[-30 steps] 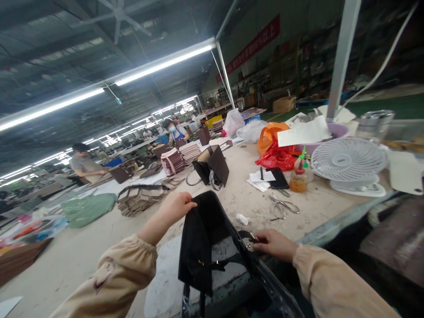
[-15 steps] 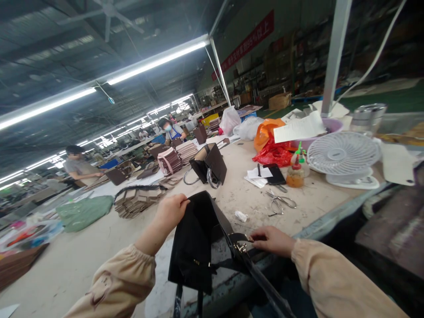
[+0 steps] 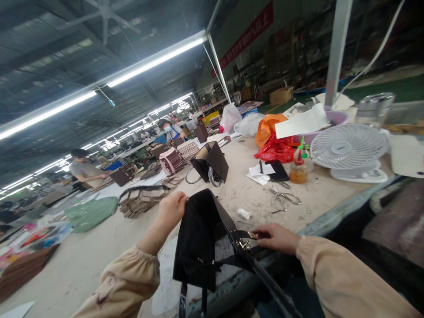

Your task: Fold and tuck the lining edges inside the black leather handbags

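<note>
Left hand: black bag is being pinched.
Right hand: strap, probably, too.
Worktop edge: tipping is being risked by overpulling.

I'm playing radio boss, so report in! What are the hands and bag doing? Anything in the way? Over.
Left hand pinching black bag; right hand holding strap. Handle hanging down. Scissors on table, apart from hands.

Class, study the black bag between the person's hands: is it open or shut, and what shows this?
Open. The black bag has sides standing apart, with a gap showing between them.
</note>
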`<state>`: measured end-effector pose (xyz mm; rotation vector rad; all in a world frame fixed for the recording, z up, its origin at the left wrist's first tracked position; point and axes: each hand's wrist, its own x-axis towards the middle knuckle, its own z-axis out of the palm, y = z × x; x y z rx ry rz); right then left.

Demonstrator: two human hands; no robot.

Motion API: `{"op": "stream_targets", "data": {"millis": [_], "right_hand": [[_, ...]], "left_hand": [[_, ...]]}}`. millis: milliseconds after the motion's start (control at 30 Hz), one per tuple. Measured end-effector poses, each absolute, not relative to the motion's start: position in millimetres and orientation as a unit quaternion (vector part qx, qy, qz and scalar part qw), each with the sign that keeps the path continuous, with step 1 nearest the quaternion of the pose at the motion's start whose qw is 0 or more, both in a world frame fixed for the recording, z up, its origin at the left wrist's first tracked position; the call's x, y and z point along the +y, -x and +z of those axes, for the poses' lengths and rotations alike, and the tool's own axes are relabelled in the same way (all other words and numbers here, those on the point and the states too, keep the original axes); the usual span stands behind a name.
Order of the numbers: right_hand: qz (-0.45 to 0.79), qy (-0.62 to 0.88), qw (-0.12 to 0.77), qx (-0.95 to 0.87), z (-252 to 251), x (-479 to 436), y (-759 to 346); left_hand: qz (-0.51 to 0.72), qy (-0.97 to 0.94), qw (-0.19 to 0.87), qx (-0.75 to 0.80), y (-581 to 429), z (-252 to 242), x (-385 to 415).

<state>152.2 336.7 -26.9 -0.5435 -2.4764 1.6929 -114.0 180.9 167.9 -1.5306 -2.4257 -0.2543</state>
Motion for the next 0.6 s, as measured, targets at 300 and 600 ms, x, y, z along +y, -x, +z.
{"op": "stream_targets", "data": {"millis": [300,600], "right_hand": [[0.532,0.185,0.063,-0.824,-25,337,-153],[0.521,0.248,0.178,-0.797,-17,338,-155]], "left_hand": [[-0.478,0.341,-0.149,-0.795,124,162,174],[-0.554,0.289,-0.011,-0.781,102,123,142]]}}
